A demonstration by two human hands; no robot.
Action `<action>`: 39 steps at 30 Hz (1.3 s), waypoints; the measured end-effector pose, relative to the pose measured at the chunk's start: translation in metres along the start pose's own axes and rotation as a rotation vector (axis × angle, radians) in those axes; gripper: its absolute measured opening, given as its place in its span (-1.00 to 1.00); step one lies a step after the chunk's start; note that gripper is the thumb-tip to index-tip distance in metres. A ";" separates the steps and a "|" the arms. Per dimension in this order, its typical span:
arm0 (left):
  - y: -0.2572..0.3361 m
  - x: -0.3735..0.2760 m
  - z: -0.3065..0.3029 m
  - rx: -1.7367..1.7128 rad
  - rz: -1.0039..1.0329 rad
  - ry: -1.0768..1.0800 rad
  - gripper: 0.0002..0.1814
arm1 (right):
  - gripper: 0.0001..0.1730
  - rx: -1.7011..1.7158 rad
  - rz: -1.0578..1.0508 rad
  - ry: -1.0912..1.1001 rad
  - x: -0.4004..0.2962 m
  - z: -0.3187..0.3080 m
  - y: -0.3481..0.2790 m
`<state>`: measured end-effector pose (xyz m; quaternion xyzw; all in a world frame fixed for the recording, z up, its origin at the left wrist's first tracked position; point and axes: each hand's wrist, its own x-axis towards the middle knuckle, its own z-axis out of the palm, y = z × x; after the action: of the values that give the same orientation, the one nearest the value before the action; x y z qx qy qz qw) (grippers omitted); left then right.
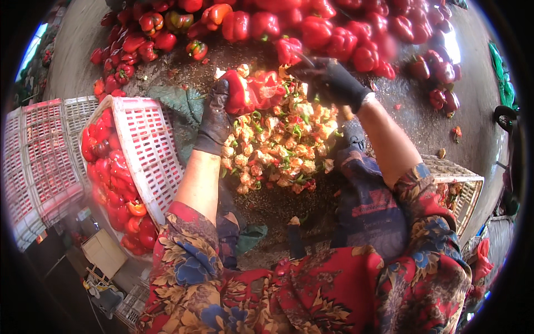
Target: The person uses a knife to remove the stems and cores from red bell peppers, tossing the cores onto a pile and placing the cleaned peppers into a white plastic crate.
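Observation:
My left hand [217, 117], in a dark, wet-looking glove, holds a red bell pepper [238, 92] that is cut open, its pale inside showing on the right. Gloved in black, my right hand [329, 79] is further right, with a thin metal tool [308, 59] at its fingers; the tool's kind is hard to see. Just beyond its tip lies a red pepper [288, 51]. Below both hands is a heap of pepper cores [292, 146] with seeds and green stems. How far the right fingers close round the tool is partly hidden by shadow.
Whole red peppers [317, 31] are piled along the far side. At the left stands a white plastic crate [146, 125] with red peppers, beside more stacked crates [46, 154]. Another crate [471, 179] holds cores at the right. Green cloth [179, 102] lies on the floor.

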<state>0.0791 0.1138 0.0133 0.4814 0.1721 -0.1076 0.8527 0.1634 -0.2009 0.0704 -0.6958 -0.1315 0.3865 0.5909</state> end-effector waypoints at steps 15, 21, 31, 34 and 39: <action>0.037 0.003 0.062 -0.036 0.098 0.113 -0.60 | -0.73 -0.570 -0.482 0.102 0.037 0.071 0.058; 0.120 -0.049 0.017 -0.135 0.215 -0.027 -0.60 | -0.60 0.406 -0.312 0.047 0.027 0.070 -0.034; 0.125 -0.154 -0.022 0.101 0.361 0.116 -0.66 | -0.31 -0.056 0.172 -0.580 0.088 0.138 -0.076; 0.147 -0.208 -0.028 0.073 0.580 0.341 -0.63 | -0.27 -0.199 -0.408 -0.728 0.088 0.196 -0.104; 0.206 -0.306 -0.100 -0.200 0.914 0.548 -0.61 | -0.44 -0.766 -0.970 -0.464 0.083 0.287 -0.151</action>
<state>-0.1482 0.3112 0.2486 0.4341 0.1706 0.4206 0.7782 0.0611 0.0996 0.1774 -0.6173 -0.6822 0.1425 0.3650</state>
